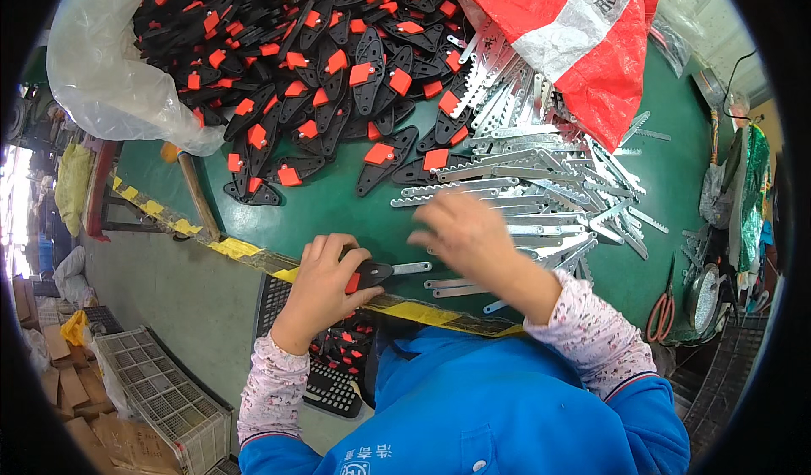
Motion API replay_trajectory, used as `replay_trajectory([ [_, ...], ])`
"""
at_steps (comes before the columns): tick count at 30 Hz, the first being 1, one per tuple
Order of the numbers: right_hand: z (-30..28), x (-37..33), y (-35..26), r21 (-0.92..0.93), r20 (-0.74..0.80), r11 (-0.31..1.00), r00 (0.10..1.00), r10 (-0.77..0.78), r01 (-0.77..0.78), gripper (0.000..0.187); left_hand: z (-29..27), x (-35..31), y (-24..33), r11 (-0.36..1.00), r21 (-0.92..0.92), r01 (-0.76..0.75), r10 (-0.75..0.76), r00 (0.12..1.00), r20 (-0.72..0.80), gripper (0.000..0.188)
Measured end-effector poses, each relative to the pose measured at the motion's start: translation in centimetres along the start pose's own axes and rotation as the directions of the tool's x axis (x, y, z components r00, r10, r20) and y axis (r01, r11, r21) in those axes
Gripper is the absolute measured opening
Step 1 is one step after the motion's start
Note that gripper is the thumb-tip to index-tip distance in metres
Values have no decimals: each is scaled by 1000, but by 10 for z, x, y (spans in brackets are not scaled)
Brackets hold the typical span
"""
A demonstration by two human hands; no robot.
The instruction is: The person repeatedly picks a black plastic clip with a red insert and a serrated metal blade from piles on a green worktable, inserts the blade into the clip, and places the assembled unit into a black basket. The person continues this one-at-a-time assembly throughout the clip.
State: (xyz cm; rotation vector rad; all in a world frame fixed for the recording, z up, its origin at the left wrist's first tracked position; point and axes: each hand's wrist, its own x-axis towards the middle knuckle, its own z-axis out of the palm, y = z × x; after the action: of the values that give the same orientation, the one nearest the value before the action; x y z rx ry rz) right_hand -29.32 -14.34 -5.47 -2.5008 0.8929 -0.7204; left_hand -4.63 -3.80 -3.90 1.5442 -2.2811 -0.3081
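Note:
Near the table's front edge, my left hand (323, 282) is closed on a black plastic part (372, 274) with a red tab. A notchless-looking metal strip (412, 268) sticks out from that part's right end. My right hand (467, 237) is over the left side of a pile of silver toothed metal strips (541, 192). Its fingers are curled and smeared by motion, so whether they hold anything cannot be made out. Behind my hands lies a large heap of black plastic parts (329, 95), each with a red tab.
A red and white sack (574, 36) lies over the strips' far end. Clear plastic sheeting (110, 70) borders the heap. A hammer (198, 195) rests at the left edge, which carries yellow-black tape (236, 249). Orange-handled scissors (663, 313) lie right; a crate (160, 390) stands lower left.

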Motion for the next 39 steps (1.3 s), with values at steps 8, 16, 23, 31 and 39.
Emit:
replay_trajectory([
  [8, 14, 22, 22, -363, 56, 921, 990, -126, 138, 11, 9, 67, -43, 982, -86, 169, -179, 976, -128, 45],
  [16, -7, 11, 20, -62, 39, 955, 956, -289, 291, 36, 26, 118, -48, 926, -95, 366, -372, 926, -59, 43],
  [23, -14, 4, 18, -17, -160, 1000, 987, 13, -16, 47, 15, 39, -47, 953, -206, 222, -264, 942, -207, 37],
  [31, -16, 10, 11, -41, -106, 992, 987, -120, 116, 44, 1, 21, -34, 977, -171, 130, -160, 971, -177, 51],
  [39, -29, 11, 6, -200, 10, 936, 956, -293, 289, 39, -6, 23, -14, 990, -140, 7, -13, 999, -39, 66],
])
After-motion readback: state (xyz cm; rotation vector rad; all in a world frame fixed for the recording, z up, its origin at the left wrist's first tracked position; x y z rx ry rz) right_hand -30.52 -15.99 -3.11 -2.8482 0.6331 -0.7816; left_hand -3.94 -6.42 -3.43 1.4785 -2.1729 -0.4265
